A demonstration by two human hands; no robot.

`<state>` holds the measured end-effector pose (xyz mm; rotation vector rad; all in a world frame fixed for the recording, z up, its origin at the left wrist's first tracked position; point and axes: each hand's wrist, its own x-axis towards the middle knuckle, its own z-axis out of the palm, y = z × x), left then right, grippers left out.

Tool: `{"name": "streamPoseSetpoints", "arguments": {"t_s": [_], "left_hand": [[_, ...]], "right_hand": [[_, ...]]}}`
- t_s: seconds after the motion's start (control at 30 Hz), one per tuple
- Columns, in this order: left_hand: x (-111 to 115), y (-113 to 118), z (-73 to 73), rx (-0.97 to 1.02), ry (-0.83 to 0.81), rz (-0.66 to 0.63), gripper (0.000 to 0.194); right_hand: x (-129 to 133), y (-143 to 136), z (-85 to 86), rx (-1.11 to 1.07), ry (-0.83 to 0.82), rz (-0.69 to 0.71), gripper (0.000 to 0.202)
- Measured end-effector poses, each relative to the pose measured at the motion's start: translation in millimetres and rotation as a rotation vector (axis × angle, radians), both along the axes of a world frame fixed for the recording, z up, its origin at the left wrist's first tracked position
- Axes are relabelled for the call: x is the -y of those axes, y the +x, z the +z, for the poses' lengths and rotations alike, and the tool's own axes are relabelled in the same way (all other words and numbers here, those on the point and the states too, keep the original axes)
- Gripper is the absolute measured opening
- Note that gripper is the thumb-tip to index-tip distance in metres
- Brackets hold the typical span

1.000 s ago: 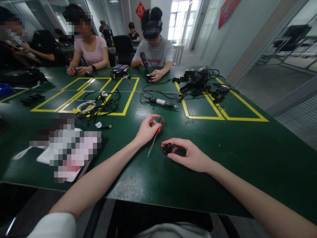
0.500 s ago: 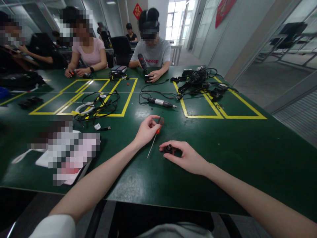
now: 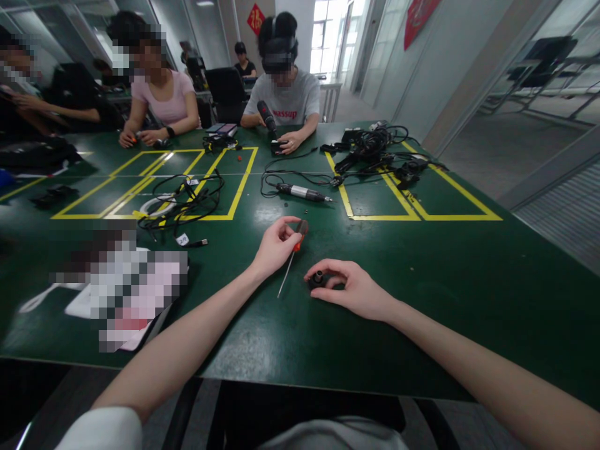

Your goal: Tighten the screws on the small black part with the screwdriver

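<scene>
My left hand [image 3: 279,245] is closed around the handle of a screwdriver [image 3: 287,272], whose orange and dark grip shows at the fingertips. Its thin metal shaft slants down toward the green table [image 3: 253,331]. Close by on the right, my right hand [image 3: 356,289] pinches a small black part with a short upright tube [image 3: 319,278] between thumb and fingers. The part is low over the table; whether it touches the surface I cannot tell. Beyond both hands lies a silver and black pen-shaped electric screwdriver [image 3: 302,192] with a cord.
Tangled black cables [image 3: 370,153] lie at the back right, and a looser bundle of cables [image 3: 187,200] at the left. Yellow tape [image 3: 384,218] marks rectangles. Blurred flat items [image 3: 162,275] lie front left. Across the table, a person [image 3: 281,94] holds a power drill [image 3: 266,115].
The view has shifted slightly. My right hand has moved a little up, with the small black part still in its fingers. My left hand keeps hold of the screwdriver, almost unmoved.
</scene>
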<state>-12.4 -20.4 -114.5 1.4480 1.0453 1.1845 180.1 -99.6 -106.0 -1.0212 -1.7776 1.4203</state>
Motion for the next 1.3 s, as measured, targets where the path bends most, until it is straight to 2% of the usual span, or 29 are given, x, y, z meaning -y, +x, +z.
{"name": "streamPoseSetpoints", "arguments": {"t_s": [0.17,0.63,0.7,0.77,0.83,0.87,1.0,1.17,1.3], "left_hand": [[2,0,0.0,0.0,0.01,-0.014,0.028],[8,3,2.4,0.026,-0.008,-0.028,0.028],[10,4,2.7,0.038,-0.012,-0.038,0.028],[11,5,3.6,0.061,-0.02,-0.04,0.028],[13,6,5.8,0.096,-0.023,-0.031,0.028],[14,6,7.4,0.117,-0.02,-0.028,0.028],[15,5,16.7,0.224,-0.013,-0.053,0.037],[22,2,33.0,0.319,-0.011,-0.16,0.049],[43,5,51.1,0.249,0.115,-0.286,0.053]], "right_hand": [[0,0,-1.0,0.011,0.06,0.028,0.026],[0,1,0.4,0.048,0.103,0.059,0.024],[1,2,1.1,0.051,0.077,0.074,0.029],[0,4,1.9,0.032,0.044,0.075,0.046],[-2,7,2.1,-0.013,0.038,0.028,0.06],[-3,9,2.0,-0.039,0.052,-0.012,0.06],[-14,17,3.5,-0.105,0.144,-0.205,0.039],[-20,20,24.5,-0.154,0.228,-0.359,0.031],[-14,7,53.4,-0.202,0.236,-0.293,0.039]]}}
